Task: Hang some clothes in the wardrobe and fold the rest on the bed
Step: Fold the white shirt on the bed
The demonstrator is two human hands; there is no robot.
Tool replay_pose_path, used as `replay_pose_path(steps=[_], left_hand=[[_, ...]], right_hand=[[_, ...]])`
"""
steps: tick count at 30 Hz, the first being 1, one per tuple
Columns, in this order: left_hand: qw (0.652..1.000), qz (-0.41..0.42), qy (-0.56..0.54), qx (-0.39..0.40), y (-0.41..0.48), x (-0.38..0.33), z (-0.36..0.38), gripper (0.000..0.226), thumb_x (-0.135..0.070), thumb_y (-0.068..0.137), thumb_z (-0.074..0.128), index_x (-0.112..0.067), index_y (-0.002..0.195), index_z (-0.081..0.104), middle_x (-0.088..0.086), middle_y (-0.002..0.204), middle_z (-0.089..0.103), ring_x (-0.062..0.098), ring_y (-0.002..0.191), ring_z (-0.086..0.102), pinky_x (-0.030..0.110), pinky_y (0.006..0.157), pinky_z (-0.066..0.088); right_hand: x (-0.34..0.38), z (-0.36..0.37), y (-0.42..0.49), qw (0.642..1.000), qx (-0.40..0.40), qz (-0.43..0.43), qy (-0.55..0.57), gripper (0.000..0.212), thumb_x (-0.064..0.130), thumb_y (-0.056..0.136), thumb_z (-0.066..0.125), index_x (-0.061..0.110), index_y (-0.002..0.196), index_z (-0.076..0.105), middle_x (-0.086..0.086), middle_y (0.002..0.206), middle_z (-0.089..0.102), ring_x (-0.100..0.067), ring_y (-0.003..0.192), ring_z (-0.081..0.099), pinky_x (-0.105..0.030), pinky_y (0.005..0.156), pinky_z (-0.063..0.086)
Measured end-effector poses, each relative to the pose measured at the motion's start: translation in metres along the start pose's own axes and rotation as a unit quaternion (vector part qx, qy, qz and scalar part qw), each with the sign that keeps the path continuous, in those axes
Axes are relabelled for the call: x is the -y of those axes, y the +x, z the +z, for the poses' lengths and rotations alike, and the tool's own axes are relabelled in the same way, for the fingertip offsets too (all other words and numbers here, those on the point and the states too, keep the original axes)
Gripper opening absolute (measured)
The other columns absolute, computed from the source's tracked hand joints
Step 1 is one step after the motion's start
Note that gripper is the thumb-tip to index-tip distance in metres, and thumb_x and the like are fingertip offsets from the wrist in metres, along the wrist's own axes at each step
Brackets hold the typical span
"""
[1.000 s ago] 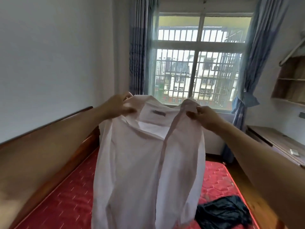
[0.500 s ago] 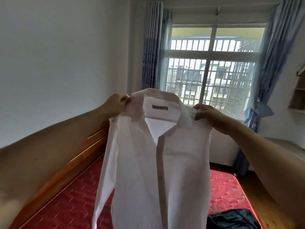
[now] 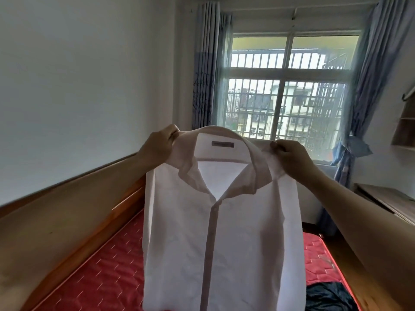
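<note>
The white shirt's [image 3: 224, 232] hem is cut off below, and it hides most of a dark garment [image 3: 327, 297] on the red quilted mattress [image 3: 101, 277]. It now hangs flatter than a second ago, front closed. The left hand [image 3: 157, 145] and right hand [image 3: 289, 153], apart, each pinch a shoulder of the thin cloth, holding it above the bed

Noted: left hand [image 3: 157, 145] and right hand [image 3: 289, 153] bare, left forearm [image 3: 89, 194] and right forearm [image 3: 350, 207] likewise uncovered as far as the frame edge.
</note>
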State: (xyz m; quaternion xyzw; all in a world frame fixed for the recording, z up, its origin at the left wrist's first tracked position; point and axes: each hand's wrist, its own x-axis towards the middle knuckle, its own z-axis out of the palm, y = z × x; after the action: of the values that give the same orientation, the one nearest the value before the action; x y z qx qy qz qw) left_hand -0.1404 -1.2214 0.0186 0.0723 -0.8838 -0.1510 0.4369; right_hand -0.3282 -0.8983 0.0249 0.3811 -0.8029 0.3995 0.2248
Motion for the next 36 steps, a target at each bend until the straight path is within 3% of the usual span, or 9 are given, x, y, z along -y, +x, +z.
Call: replay_pose_path(steps=[5,9,13,16,19,23,27,30,36], left_hand=[[0.995,0.076,0.047,0.043,0.000,0.013,-0.007,0.022,-0.031,0.106,0.045,-0.011,0.106,0.054,0.002,0.081,0.063,0.019,0.063,0.060,0.027,0.055,0.048],[0.972,0.170,0.116,0.112,-0.001,0.045,-0.009,0.009,-0.008,0.094,0.068,-0.001,0.098,0.064,0.012,0.084,0.065,0.024,0.069,0.064,0.037,0.065,0.058],[0.981,0.114,0.081,0.137,-0.002,0.083,0.006,0.012,-0.003,0.095,0.061,-0.010,0.086,0.065,0.000,0.081,0.056,0.021,0.074,0.059,0.030,0.068,0.050],[0.984,0.069,0.045,0.158,-0.010,0.116,0.026,0.018,-0.010,0.097,0.053,-0.023,0.088,0.060,-0.011,0.076,0.058,0.007,0.073,0.060,0.018,0.066,0.044],[0.980,0.010,-0.010,0.197,-0.018,0.148,0.047,0.027,-0.008,0.088,0.046,-0.032,0.081,0.056,-0.016,0.076,0.061,-0.004,0.074,0.057,0.014,0.066,0.040],[0.959,-0.035,-0.019,0.282,-0.024,0.190,0.074,0.044,0.015,0.079,0.041,-0.020,0.089,0.067,0.002,0.090,0.069,0.018,0.087,0.062,0.021,0.069,0.044],[0.940,-0.045,0.002,0.337,-0.033,0.231,0.103,0.044,0.013,0.081,0.043,-0.015,0.098,0.071,0.004,0.095,0.070,0.023,0.093,0.063,0.038,0.079,0.052],[0.935,-0.057,0.023,0.351,-0.047,0.252,0.128,0.044,0.013,0.080,0.043,-0.013,0.100,0.071,0.005,0.094,0.069,0.025,0.091,0.063,0.035,0.073,0.050],[0.919,-0.108,-0.003,0.380,-0.077,0.288,0.182,0.042,0.011,0.080,0.041,-0.022,0.086,0.066,0.002,0.083,0.064,0.022,0.080,0.060,0.030,0.063,0.045]], right_hand=[[-0.003,0.006,0.003,0.998,-0.006,-0.028,-0.053,0.032,0.018,0.106,0.047,-0.002,0.089,0.066,-0.017,0.083,0.068,-0.036,0.080,0.061,-0.044,0.076,0.046],[-0.006,0.015,0.003,0.988,0.017,-0.050,-0.146,0.033,0.035,0.107,0.043,0.014,0.084,0.055,-0.013,0.076,0.063,-0.032,0.070,0.059,-0.044,0.066,0.051],[-0.007,0.040,-0.002,0.983,0.057,-0.054,-0.163,0.031,0.036,0.106,0.044,0.014,0.089,0.058,-0.012,0.073,0.062,-0.030,0.063,0.059,-0.036,0.057,0.045],[-0.011,0.068,-0.006,0.978,0.120,-0.040,-0.168,0.025,0.030,0.103,0.048,0.012,0.096,0.065,-0.011,0.087,0.064,-0.031,0.075,0.062,-0.040,0.066,0.050],[-0.015,0.096,-0.006,0.982,0.151,0.075,-0.087,0.015,0.017,0.095,0.060,0.017,0.083,0.068,-0.013,0.083,0.064,-0.023,0.074,0.058,-0.033,0.065,0.045],[-0.028,0.129,-0.009,0.971,0.184,0.146,-0.054,0.013,0.007,0.096,0.059,0.010,0.094,0.071,-0.004,0.085,0.065,-0.016,0.076,0.057,-0.026,0.071,0.048],[-0.053,0.170,-0.027,0.961,0.167,0.185,-0.118,0.014,0.014,0.096,0.063,0.002,0.091,0.070,-0.015,0.089,0.067,-0.032,0.083,0.061,-0.042,0.079,0.051],[-0.072,0.196,-0.046,0.954,0.154,0.219,-0.134,0.022,0.017,0.096,0.062,0.004,0.079,0.063,-0.011,0.076,0.061,-0.028,0.074,0.054,-0.035,0.066,0.043],[-0.113,0.244,-0.078,0.943,0.180,0.242,-0.142,0.034,0.021,0.099,0.062,0.018,0.067,0.049,0.002,0.066,0.053,-0.024,0.067,0.051,-0.034,0.063,0.038]])
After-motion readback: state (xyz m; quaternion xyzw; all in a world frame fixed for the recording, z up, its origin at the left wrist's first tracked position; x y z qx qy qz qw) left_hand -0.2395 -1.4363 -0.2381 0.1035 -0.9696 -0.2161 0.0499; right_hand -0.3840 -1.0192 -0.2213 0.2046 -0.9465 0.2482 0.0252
